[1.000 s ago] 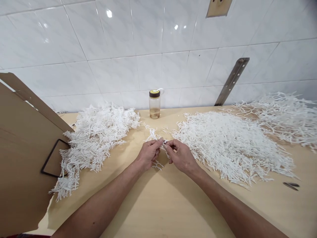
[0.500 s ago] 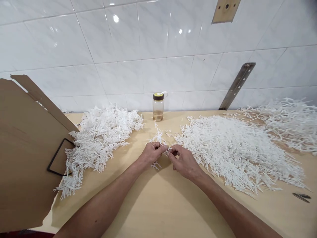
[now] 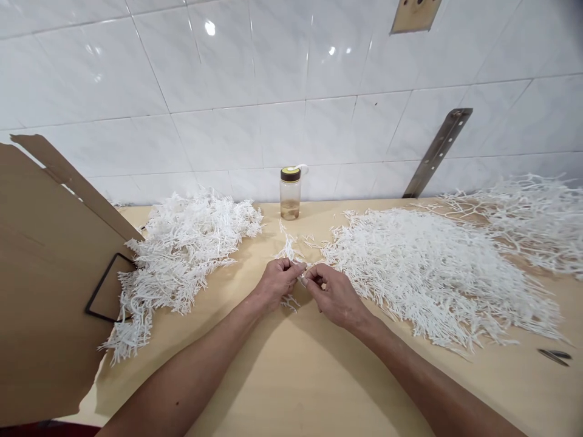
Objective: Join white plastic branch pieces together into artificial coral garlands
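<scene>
My left hand (image 3: 279, 280) is closed on a white branching piece (image 3: 288, 247), whose thin twigs stick out above and below the fingers. Close beside it on the right, my right hand (image 3: 331, 292) pinches at the same piece, thumb and forefinger together near the left thumb. Just where its fingertips grip is too small to make out. A large heap of white branching pieces (image 3: 428, 273) lies right of my right hand, and another heap (image 3: 191, 243) lies to the left.
A bottle (image 3: 290, 194) with a dark lid stands near the tiled wall. Cardboard (image 3: 50, 273) rises at the left beside a black wire frame (image 3: 93, 300). More white branches (image 3: 542, 218) lie back right; a small metal tool (image 3: 554, 356) lies front right. A metal bracket (image 3: 437, 153) leans behind.
The fingers of my right hand have shifted slightly left, closer to the left thumb. The camera view has tilted a little downward.
</scene>
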Available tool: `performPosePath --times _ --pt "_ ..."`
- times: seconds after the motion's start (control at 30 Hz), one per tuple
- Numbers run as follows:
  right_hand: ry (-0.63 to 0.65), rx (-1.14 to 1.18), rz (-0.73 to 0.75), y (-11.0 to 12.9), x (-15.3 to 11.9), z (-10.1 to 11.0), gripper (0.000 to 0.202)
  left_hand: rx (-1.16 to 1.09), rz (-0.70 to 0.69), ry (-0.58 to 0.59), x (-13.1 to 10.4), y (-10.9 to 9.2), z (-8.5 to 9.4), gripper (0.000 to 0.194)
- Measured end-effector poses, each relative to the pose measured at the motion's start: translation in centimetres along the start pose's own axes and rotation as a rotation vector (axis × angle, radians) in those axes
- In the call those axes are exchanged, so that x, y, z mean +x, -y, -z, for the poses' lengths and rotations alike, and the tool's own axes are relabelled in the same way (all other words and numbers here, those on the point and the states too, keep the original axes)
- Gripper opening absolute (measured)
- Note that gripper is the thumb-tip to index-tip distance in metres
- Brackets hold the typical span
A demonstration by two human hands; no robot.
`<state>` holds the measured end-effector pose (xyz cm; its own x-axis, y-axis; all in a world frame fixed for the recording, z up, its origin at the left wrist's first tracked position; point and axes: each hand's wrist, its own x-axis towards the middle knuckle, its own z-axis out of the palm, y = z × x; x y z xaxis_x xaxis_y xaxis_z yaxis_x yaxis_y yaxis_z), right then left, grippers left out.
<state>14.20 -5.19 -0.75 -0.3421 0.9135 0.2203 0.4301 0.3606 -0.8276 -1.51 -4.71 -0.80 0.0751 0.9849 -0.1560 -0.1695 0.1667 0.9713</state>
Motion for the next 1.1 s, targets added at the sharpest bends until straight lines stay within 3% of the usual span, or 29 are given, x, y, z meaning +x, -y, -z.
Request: performPosePath --times 0.13,0.37,0.63,0.8,0.93,1.1 --pt "-0.041 -0.051 0.069 0.2 0.0 0.4 0.013 0.047 -0.007 -0.025 0.0 0.0 -0.2 0.048" --pt "-0.034 0.136 -0.196 0.0 0.1 0.7 0.018 0.049 0.002 -0.025 -0.3 -0.2 -0.4 0.047" --pt "-0.015 0.173 -0.253 0.5 0.4 0.7 0.025 0.09 -0.041 -0.061 -0.2 0.0 -0.6 0.044" --pt "-0.011 0.145 -0.214 -0.2 0.4 0.4 0.021 0.285 -0.149 -0.13 0.1 0.5 -0.5 0.038" --pt "-0.043 -0.036 -0.078 -0.7 0.4 0.0 0.017 0.418 -0.248 -0.174 0.3 0.6 -0.4 0.032" --pt "-0.048 -0.137 0.02 -0.8 0.5 -0.5 0.017 0.538 -0.256 -0.223 0.6 0.7 -0.3 0.032"
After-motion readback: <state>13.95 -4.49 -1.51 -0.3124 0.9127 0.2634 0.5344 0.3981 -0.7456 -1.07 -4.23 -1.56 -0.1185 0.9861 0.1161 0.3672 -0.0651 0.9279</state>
